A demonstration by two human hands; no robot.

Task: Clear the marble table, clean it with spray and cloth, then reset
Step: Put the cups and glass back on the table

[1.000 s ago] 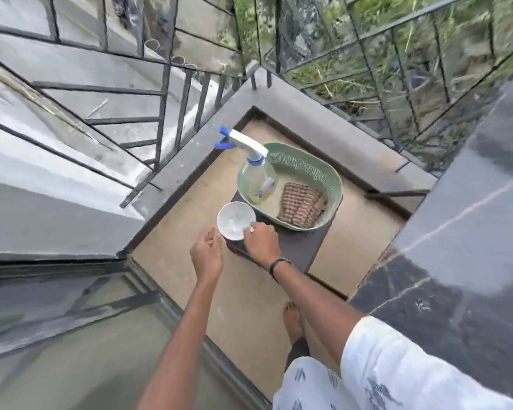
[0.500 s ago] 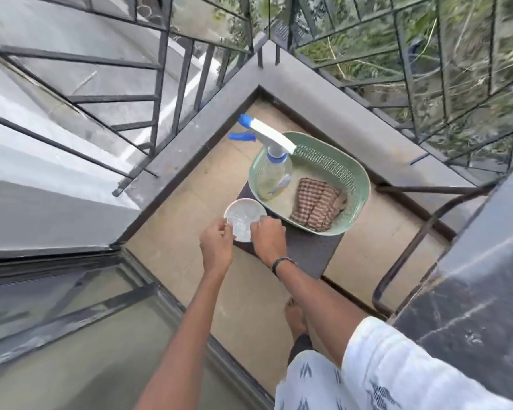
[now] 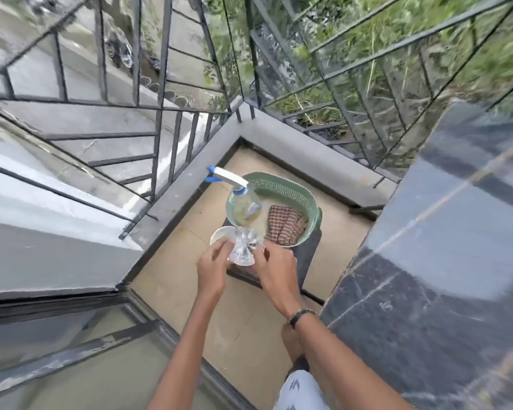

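A clear cut-glass piece (image 3: 243, 250) is held between my left hand (image 3: 212, 269) and my right hand (image 3: 274, 269), fingertips pinching it from each side, just above a white bowl (image 3: 219, 235). The bowl stands on a small dark stool (image 3: 308, 255) on the balcony floor. Behind it on the stool sits a green plastic basket (image 3: 282, 184) holding a spray bottle (image 3: 245, 208) with a white and blue head and a folded checked cloth (image 3: 285, 226). The black marble table (image 3: 444, 261) fills the right side.
Black metal railings (image 3: 166, 113) and a grey ledge (image 3: 302, 149) close off the balcony corner behind the stool. A glass door frame (image 3: 71, 347) lies at lower left. My bare foot (image 3: 290, 341) stands on the beige floor beside the table.
Both hands have closed in on the bowl, and the clear glass piece now sits raised between them. The camera has moved closer and tilted up.
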